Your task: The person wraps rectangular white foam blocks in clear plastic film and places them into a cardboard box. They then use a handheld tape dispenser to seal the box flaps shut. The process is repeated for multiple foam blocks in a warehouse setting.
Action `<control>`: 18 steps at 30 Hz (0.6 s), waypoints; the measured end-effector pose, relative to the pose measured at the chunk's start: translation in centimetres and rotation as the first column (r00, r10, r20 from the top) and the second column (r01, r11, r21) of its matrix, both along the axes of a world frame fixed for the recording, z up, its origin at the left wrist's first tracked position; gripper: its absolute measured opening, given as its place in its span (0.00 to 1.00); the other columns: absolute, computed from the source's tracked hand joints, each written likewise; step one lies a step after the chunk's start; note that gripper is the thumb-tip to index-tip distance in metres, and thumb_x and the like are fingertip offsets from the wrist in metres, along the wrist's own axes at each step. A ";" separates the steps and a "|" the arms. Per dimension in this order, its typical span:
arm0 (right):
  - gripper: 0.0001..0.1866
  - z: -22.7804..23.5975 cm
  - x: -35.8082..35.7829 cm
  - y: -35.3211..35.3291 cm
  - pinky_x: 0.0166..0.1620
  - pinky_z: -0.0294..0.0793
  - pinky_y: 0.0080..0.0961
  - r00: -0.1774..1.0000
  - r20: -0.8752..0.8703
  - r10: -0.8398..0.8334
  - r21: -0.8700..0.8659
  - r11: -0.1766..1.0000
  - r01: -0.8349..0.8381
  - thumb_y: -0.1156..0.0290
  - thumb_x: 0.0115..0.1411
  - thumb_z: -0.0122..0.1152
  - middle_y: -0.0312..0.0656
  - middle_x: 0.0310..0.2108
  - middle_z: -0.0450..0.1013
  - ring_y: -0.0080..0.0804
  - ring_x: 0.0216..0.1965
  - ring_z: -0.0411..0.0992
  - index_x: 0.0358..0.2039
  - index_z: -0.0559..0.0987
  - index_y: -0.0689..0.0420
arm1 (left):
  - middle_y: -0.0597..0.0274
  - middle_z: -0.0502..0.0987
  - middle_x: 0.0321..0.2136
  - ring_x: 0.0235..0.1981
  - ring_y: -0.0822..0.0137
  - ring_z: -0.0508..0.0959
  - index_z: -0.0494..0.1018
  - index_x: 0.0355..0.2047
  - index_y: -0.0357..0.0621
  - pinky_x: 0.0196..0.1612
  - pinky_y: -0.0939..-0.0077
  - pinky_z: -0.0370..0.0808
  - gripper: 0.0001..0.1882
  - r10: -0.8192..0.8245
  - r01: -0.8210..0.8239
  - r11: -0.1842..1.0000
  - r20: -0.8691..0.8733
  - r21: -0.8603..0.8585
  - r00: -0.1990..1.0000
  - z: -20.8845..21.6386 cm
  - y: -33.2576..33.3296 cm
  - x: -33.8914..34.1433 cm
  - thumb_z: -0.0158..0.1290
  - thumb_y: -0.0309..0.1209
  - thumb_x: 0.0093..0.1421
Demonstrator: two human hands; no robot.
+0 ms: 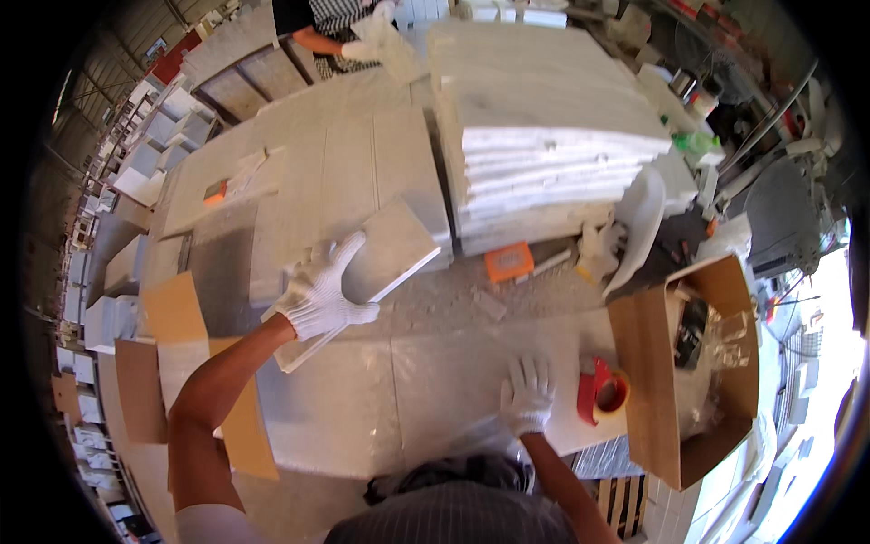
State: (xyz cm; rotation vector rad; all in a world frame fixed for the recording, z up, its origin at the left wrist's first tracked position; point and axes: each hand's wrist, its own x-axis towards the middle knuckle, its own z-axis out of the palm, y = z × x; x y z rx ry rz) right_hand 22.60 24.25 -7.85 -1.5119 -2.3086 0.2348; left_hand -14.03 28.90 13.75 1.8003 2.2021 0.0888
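Note:
My left hand (319, 295), in a white knit glove, lies with fingers and thumb spread across a pale rectangular slab (399, 238). The slab sits at an angle, its thin white edge toward me, and the hand hides its middle. Lower right, my right hand (528, 397), also gloved, rests flat with fingers stretched out on a work surface (344, 417) covered in clear film. Just right of it stands a red tape dispenser (596, 390) with a roll of tape.
An open cardboard box (639, 390) with plastic inside stands at the right; cardboard flaps (240, 426) lie left. Beyond are an orange box (509, 261), a tall stack of white slabs (553, 82) and wide pale boards (335, 154). A gloved co-worker (349, 41) is at the far side.

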 end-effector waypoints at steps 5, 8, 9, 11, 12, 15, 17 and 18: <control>0.25 -1.7 0.8 -0.2 0.68 0.55 0.49 1.000 -0.011 0.009 0.039 0.999 -0.009 0.59 0.59 0.58 0.41 0.61 0.67 0.47 0.65 0.59 0.57 0.76 0.49 | 0.43 0.64 0.57 0.58 0.41 0.64 0.56 0.68 0.51 0.61 0.47 0.63 0.55 -0.142 0.142 0.989 -0.005 0.034 0.990 -2.1 -10.5 7.9 0.69 0.47 0.41; 0.24 -1.0 0.7 0.0 0.67 0.55 0.49 0.999 -0.015 0.036 -0.016 0.999 -0.036 0.58 0.60 0.56 0.40 0.61 0.67 0.46 0.65 0.59 0.57 0.76 0.47 | 0.39 0.62 0.58 0.59 0.35 0.62 0.58 0.68 0.53 0.60 0.37 0.58 0.53 -0.095 0.105 0.991 0.120 -0.081 0.988 -5.1 -15.0 12.3 0.68 0.51 0.43; 0.24 -1.3 1.3 -0.1 0.67 0.54 0.49 0.999 0.020 0.033 -0.032 0.999 -0.033 0.57 0.61 0.56 0.40 0.61 0.67 0.46 0.65 0.59 0.57 0.75 0.47 | 0.40 0.63 0.56 0.58 0.37 0.63 0.58 0.67 0.54 0.59 0.40 0.59 0.52 -0.142 0.152 0.985 0.119 -0.082 0.983 -6.5 -15.7 13.8 0.68 0.51 0.43; 0.23 -1.8 1.9 0.9 0.67 0.54 0.49 0.995 0.066 0.072 -0.052 0.996 -0.068 0.57 0.62 0.54 0.41 0.60 0.67 0.46 0.64 0.59 0.58 0.75 0.46 | 0.41 0.64 0.52 0.56 0.41 0.65 0.60 0.66 0.56 0.57 0.45 0.61 0.50 -0.193 0.201 0.976 0.092 -0.085 0.977 -9.6 -17.0 15.5 0.68 0.50 0.43; 0.22 -1.3 2.2 1.3 0.67 0.54 0.49 0.996 0.028 0.084 -0.138 0.987 -0.079 0.56 0.64 0.53 0.41 0.61 0.66 0.47 0.64 0.59 0.58 0.75 0.43 | 0.42 0.65 0.52 0.55 0.42 0.65 0.61 0.66 0.56 0.56 0.47 0.61 0.50 -0.228 0.234 0.971 0.092 -0.052 0.969 -11.2 -17.6 16.1 0.68 0.50 0.43; 0.21 -2.5 3.9 3.2 0.67 0.53 0.49 0.987 -0.034 0.159 -0.097 0.982 -0.162 0.56 0.64 0.53 0.40 0.61 0.66 0.47 0.64 0.60 0.57 0.76 0.42 | 0.45 0.67 0.50 0.54 0.45 0.66 0.62 0.65 0.57 0.55 0.50 0.62 0.50 -0.312 0.313 0.950 0.060 -0.009 0.948 -13.6 -17.5 17.4 0.68 0.51 0.42; 0.21 -1.9 3.9 3.3 0.66 0.56 0.47 0.976 0.065 0.207 -0.022 0.978 -0.206 0.57 0.63 0.55 0.40 0.60 0.66 0.46 0.64 0.60 0.56 0.77 0.43 | 0.46 0.68 0.49 0.53 0.47 0.67 0.62 0.66 0.58 0.54 0.52 0.62 0.50 -0.335 0.335 0.940 0.012 -0.069 0.942 -14.1 -16.8 18.3 0.68 0.51 0.42; 0.21 -1.6 3.8 3.6 0.65 0.58 0.46 0.969 0.116 0.218 0.014 0.975 -0.221 0.58 0.62 0.56 0.40 0.60 0.66 0.46 0.64 0.59 0.56 0.77 0.44 | 0.47 0.68 0.50 0.53 0.48 0.67 0.62 0.66 0.58 0.54 0.53 0.62 0.50 -0.327 0.325 0.943 -0.023 -0.071 0.945 -14.4 -16.5 18.3 0.68 0.52 0.42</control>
